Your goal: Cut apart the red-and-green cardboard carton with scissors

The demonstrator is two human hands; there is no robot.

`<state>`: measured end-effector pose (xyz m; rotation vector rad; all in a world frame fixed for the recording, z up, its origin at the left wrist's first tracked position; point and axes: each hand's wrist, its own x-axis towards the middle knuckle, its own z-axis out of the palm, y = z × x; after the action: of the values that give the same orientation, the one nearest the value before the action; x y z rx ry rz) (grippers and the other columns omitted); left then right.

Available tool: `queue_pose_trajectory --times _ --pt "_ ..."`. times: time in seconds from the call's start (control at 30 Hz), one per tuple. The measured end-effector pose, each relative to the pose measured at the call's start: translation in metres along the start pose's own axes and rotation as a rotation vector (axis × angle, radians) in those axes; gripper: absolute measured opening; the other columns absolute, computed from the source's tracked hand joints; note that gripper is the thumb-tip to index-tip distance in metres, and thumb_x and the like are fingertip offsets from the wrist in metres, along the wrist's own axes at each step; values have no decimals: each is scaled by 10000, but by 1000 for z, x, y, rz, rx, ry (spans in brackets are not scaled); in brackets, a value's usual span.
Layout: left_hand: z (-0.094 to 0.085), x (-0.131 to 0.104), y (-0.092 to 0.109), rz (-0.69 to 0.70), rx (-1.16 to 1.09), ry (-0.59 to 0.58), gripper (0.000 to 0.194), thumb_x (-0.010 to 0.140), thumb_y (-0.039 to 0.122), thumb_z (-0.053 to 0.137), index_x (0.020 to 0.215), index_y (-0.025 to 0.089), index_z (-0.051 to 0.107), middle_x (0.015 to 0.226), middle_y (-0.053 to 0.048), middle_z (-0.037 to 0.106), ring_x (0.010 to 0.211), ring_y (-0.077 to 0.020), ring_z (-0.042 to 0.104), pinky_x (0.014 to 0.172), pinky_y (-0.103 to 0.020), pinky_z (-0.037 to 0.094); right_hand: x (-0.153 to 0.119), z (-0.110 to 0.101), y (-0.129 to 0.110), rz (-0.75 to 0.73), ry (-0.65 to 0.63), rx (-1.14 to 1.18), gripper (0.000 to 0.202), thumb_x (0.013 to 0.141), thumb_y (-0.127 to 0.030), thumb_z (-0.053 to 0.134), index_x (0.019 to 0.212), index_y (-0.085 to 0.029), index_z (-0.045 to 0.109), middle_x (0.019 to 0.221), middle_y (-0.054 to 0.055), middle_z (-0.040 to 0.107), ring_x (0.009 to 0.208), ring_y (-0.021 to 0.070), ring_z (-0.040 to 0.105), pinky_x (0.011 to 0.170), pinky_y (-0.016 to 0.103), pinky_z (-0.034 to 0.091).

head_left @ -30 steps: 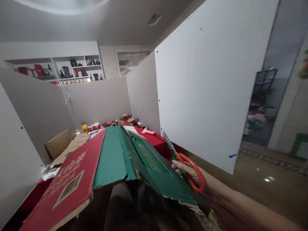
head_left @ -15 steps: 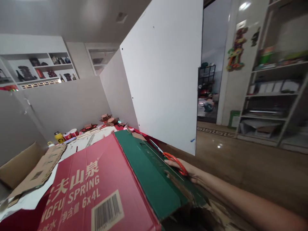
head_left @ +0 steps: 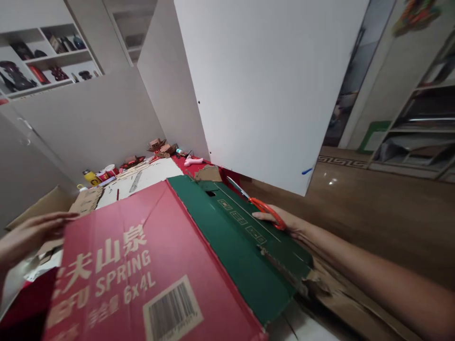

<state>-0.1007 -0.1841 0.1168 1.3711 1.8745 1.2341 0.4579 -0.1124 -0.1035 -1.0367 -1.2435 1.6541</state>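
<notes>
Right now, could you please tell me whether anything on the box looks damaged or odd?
Yes, the cardboard box looks damaged: near the right forearm, the near end of its green side is torn and ragged, not cleanly cut, with crumpled brown cardboard showing.

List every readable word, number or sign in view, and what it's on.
"夫山泉": red cardboard panel; a partial character sits to its left.
"SPRING": same panel; the word before it is too blurred to read in full.
"6x4L": same panel; the characters just left are blurred.
Barcode digits: too blurred.
Boxed marks on green panel: too small.
Mark on yellow container: too small.
</notes>
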Motion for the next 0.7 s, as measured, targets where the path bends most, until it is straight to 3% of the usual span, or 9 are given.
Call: queue_pose_trajectory --times 0.03,0.07,0.13,0.17,0.27,0.37,0.43,0.57,0.7 --pt "-11 4 7 -32 119 0 615 304 697 819 755 299 691 731 78 729 829 -246 644 667 -353 525 -1 1 2 -4 12 7 489 746 -411 775 1135 -171 602 968 72 729 808 219 710 689 303 601" --pt "-15 8 18 14 210 38 654 309 758 772 774 304 694 727 82 733 844 -233 643 714 -357 511 -2 3 4 -4 20 12 488 737 -416 779 1121 -170 605 949 68 730 801 219 709 687 305 601" --pt "1 13 45 209 327 99 610 540 789 664 850 264 694 789 47 742 838 -197 643 822 -391 478 -4 10 8 -4 33 14 487 725 -428 782 1103 -175 609 913 59 730 780 218 706 668 302 598" --pt "22 12 58 317 376 121 577 653 761 608 865 232 694 791 14 738 807 -193 639 850 -412 468 -5 15 10 -1 41 13 486 724 -433 780 1102 -180 608 904 56 730 772 216 705 658 299 594" --pt "121 9 78 448 457 -107 441 808 616 558 808 195 689 830 -58 732 803 -223 636 864 -388 462 -4 28 16 -2 58 -8 493 727 -457 771 1107 -198 595 900 53 725 755 216 700 641 301 583" --pt "215 17 66 510 421 -204 369 781 554 612 664 206 647 711 -43 689 713 -204 615 737 -292 457 3 34 17 -26 22 -142 503 751 -523 721 1111 -198 589 932 66 719 812 231 699 695 327 579" --pt "251 31 52 525 396 -175 454 852 550 481 582 197 579 615 -43 617 624 -190 558 638 -288 408 10 33 14 -92 49 -368 479 793 -584 626 1053 -181 615 911 80 710 823 243 689 698 346 570" --pt "269 66 35 555 370 -152 437 856 467 432 524 190 498 516 -7 482 553 -146 450 560 -273 306 24 26 -9 -235 282 -722 355 667 -502 707 782 -180 610 694 62 628 670 229 611 633 355 525" --pt "266 84 44 590 449 -163 360 812 371 474 501 191 486 507 -13 472 540 -148 434 571 -291 290 45 39 -51 -403 390 -778 314 613 -347 722 857 -206 581 779 40 620 712 205 573 714 350 499"
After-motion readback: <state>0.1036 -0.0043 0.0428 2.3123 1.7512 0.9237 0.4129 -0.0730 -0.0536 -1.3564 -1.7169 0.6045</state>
